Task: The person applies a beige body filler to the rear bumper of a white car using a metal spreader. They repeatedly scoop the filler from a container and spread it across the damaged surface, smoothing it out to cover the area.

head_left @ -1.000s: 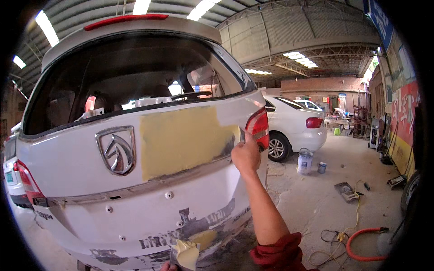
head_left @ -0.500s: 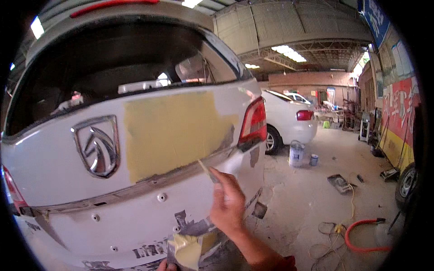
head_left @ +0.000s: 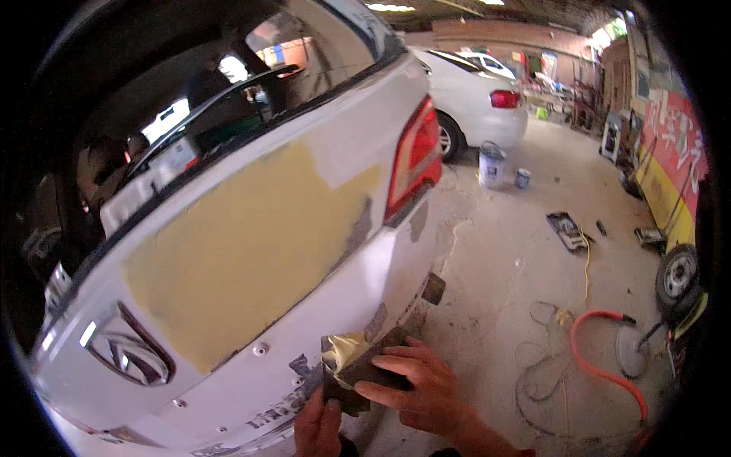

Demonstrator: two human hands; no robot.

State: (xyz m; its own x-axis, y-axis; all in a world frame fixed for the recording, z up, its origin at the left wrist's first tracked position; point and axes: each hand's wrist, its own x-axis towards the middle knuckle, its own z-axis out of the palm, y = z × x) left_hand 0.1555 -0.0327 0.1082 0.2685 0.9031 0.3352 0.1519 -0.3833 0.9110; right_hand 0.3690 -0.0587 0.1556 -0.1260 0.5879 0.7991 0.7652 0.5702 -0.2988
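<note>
A broad patch of yellow putty (head_left: 244,244) covers the white tailgate (head_left: 365,266) beside the chrome shield emblem (head_left: 129,350). Low in front of it, my left hand (head_left: 318,423) grips a dark flat board (head_left: 346,396) by its near edge. A lump of wet yellow putty (head_left: 346,349) lies on that board. My right hand (head_left: 422,385) presses its fingers along a dark flat putty spreader (head_left: 390,358), which meets the board next to the lump. The spreader's far edge is partly lost against the board.
The tailgate's red tail light (head_left: 415,164) is at the upper right. On the floor stand a white bucket (head_left: 492,166) and a small can (head_left: 522,179). A red hose (head_left: 605,358), thin cords and a dark tray (head_left: 567,231) lie to the right. Another white car (head_left: 476,103) is parked beyond.
My right hand has left the lower edge of the putty patch and come down to the board with the spreader. The view has tilted down, bringing both hands fully into sight.
</note>
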